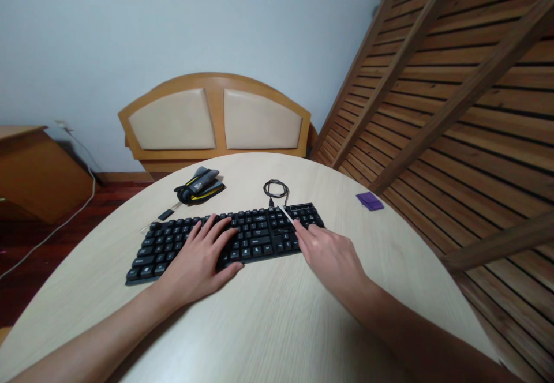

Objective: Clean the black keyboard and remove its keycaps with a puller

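Observation:
A black keyboard (259, 239) lies slightly slanted on the round, pale wooden table (268, 325). Flat across its middle keys rests my left hand (201, 262), fingers spread and the thumb by the front edge. My right hand (331, 253) is closed around a thin white stick (286, 216) over the keyboard's right part. The stick's far tip points at the back edge, near the coiled black cable (277, 188). Whether the tip touches the keys, I cannot tell. Some keys are hidden beneath both hands.
A folded grey, black and yellow item (199, 187) lies behind the keyboard, left of the cable. Near it are a small black rectangular piece (166, 214) and thin pale sticks. Purple folded cloth (370, 201) lies at the right. Wooden slats (433, 123) lean beyond the table's right edge.

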Available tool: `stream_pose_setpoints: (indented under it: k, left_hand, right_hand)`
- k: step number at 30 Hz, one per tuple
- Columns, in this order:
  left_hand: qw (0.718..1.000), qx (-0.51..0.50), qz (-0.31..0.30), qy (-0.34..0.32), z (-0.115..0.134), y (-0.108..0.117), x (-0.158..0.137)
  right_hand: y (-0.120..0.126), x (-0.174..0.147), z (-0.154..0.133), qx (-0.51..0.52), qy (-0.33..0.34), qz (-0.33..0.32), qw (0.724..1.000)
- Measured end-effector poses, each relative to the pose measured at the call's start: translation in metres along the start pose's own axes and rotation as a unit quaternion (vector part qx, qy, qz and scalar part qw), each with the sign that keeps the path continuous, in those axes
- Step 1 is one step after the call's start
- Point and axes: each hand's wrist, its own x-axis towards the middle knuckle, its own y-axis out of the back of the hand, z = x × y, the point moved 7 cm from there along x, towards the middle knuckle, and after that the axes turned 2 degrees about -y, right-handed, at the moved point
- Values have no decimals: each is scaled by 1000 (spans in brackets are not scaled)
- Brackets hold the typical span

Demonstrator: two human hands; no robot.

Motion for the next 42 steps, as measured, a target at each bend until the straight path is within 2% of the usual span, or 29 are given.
stream_pose_setpoints:
  k: [9, 15, 24, 33, 42]
  left_hand:
    - [1000, -5, 5, -2, 1, 0, 0]
    - [1000, -7, 6, -2, 2, 2, 1]
    - [1000, 0, 12, -7, 1, 2, 1]
    - [1000, 9, 19, -2, -2, 0, 3]
    - [1000, 7, 16, 20, -1, -2, 9]
  right_hand:
    - [-1, 2, -1, -8, -9, -45, 999]
    - [8, -11, -12, -35, 16, -75, 996]
    - [14, -28, -23, -59, 29, -43, 997]
    - [6, -21, -17, -57, 29, -78, 995]
    - [13, -48, -28, -32, 23, -28, 999]
